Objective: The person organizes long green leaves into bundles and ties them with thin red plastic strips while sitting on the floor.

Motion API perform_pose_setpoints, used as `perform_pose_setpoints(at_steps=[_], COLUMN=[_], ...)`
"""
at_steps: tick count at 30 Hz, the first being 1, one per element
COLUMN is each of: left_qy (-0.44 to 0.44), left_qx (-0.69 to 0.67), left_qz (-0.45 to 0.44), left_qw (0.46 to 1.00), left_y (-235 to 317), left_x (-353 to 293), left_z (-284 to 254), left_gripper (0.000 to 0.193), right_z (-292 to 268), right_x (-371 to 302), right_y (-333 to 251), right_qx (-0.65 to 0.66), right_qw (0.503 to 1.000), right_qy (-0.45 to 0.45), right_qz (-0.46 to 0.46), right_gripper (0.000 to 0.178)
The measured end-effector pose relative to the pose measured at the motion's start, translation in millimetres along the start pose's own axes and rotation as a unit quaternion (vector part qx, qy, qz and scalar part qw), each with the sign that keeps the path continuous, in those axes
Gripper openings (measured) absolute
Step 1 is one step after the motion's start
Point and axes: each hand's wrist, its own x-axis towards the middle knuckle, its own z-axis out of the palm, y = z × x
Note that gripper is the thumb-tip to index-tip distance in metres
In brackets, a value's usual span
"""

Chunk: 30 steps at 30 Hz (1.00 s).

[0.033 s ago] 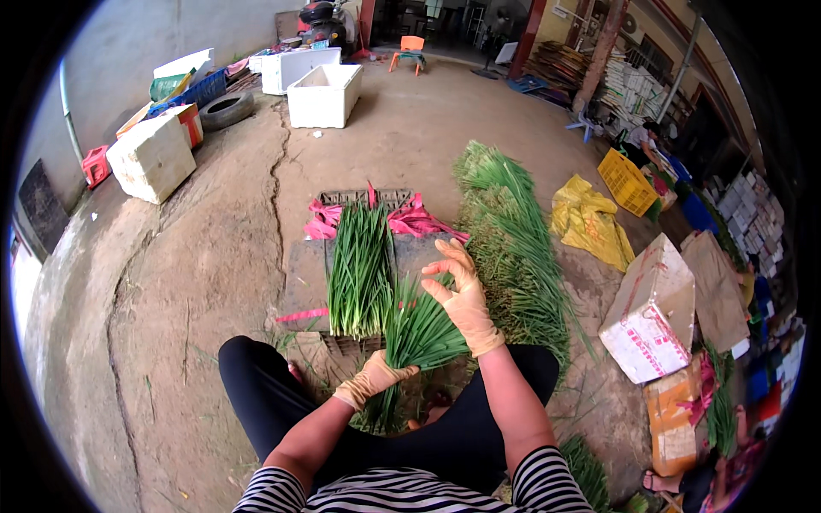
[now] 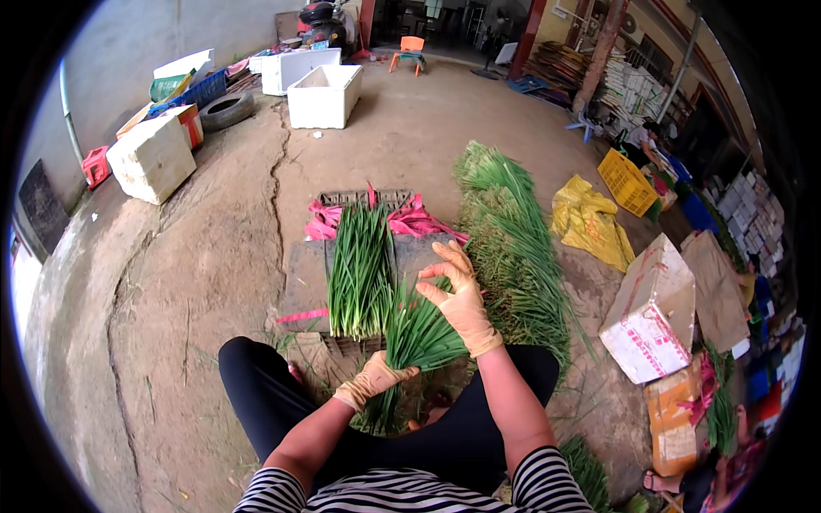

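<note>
Loose bunch of long, slender green leaves (image 2: 423,338), flat and grass-like, is held low in front of the person, above the gap between the knees in smooth black trousers (image 2: 265,376); its long axis slants, with the leaf tips fanning up and to the right, away from the body, and the other end hanging below the grip. The left hand (image 2: 372,380), in a thin, wrinkled cream glove, has its fingers closed around the bunch. The right hand (image 2: 462,303), gloved alike, is raised over the fanned tips, its fingers curved and parted from the thumb; whether it touches a leaf I cannot tell. Just beyond, a thick, straight bundle of glossy green leaves with pale stem ends (image 2: 359,274) lies on a flat, grey, worn board (image 2: 304,278), stems toward the person and tips pointing away. Crinkled, bright pink plastic strips (image 2: 419,218) flank its far end, by a dark openwork plastic crate (image 2: 402,197). To the right sprawls a long, shaggy heap of green leaves (image 2: 509,231), then a crumpled, yellow woven sack (image 2: 590,222). Farther off, on rough, cracked concrete (image 2: 214,256), stands an open, white, box-shaped foam container (image 2: 321,107), and beyond it a small orange plastic chair (image 2: 412,44).
</note>
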Motion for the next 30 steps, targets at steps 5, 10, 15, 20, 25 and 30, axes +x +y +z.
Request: perform_pose_setpoints(at_steps=[5,10,15,20,25,30], left_qy=[0.015,0.040,0.059,0.078,0.082,0.087], left_qx=[-0.018,0.067,0.123,0.172,0.192,0.199], left_qz=[0.020,-0.035,-0.064,-0.057,-0.062,-0.038], left_qw=[1.000,0.996,0.989,0.980,0.976,0.975], left_y=[-4,12,24,24,25,23], left_x=[-1,0,-8,-10,-13,-11], left_z=[0,-6,-3,-1,-3,-1], left_gripper=[0.031,0.037,0.037,0.035,0.036,0.036], right_z=[-5,-27,-71,-96,-31,-18], right_x=[2,-10,-1,-12,-15,-11], right_y=[12,14,-23,-14,-30,-19], right_qx=[0.077,0.300,-0.272,0.041,-0.091,-0.235], right_qw=[0.993,0.948,0.950,0.992,0.989,0.955], right_qy=[-0.090,0.014,-0.090,-0.065,-0.100,-0.087], right_qz=[0.031,0.105,-0.126,-0.101,-0.067,-0.159], right_gripper=[0.013,0.013,0.011,0.029,0.020,0.019])
